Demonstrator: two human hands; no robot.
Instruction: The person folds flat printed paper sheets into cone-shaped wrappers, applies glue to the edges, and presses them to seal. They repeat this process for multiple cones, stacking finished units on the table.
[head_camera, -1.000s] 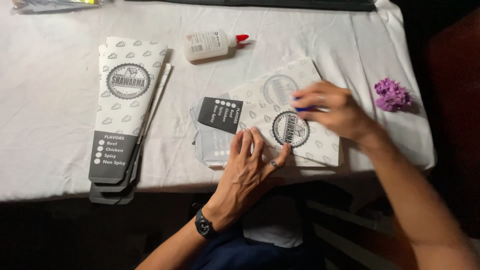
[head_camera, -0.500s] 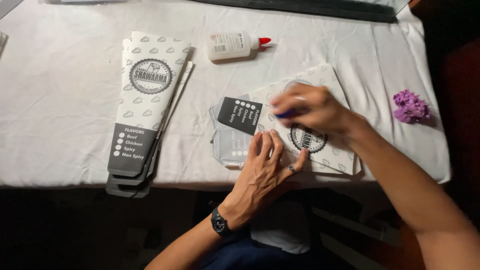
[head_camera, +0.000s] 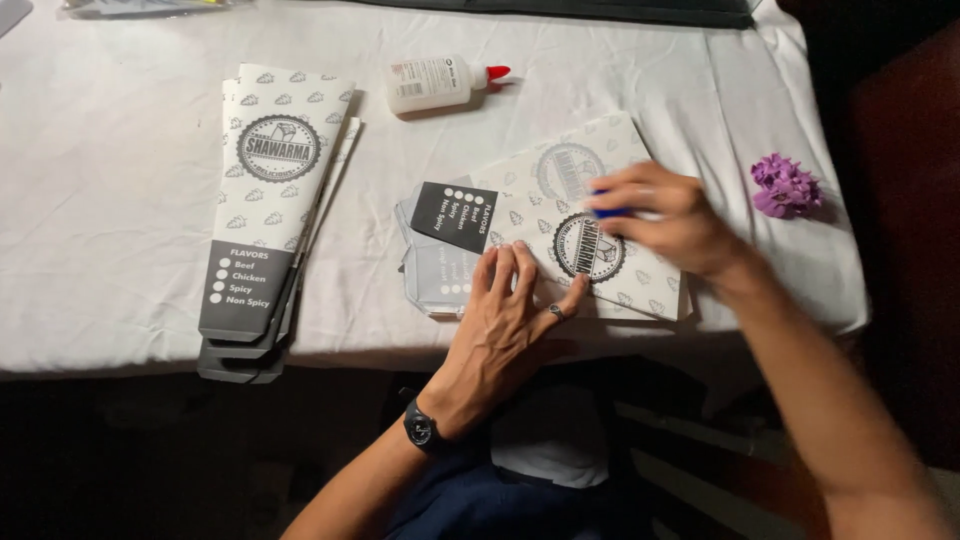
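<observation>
White cloth covers the tabletop (head_camera: 120, 200), dark floor below. Left hand (head_camera: 510, 315) lies flat, fingers spread, pressing the near edge of a printed sleeve (head_camera: 560, 225) at centre-right; its forearm comes up from the near side. Right hand (head_camera: 655, 220) is clenched on a small blue object (head_camera: 608, 211) over the sleeve. Sleeve's long axis runs from near-left to far-right, dark end left. Stack (head_camera: 265, 215) lies left, glue bottle (head_camera: 440, 82) far, purple flower (head_camera: 785, 187) right.

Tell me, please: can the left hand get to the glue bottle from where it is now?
Probably yes. The left hand lies flat on the folded paper sleeve, and the glue bottle lies on its side further up the white tablecloth. Only open cloth and the sleeve's dark flap lie between them.
</observation>
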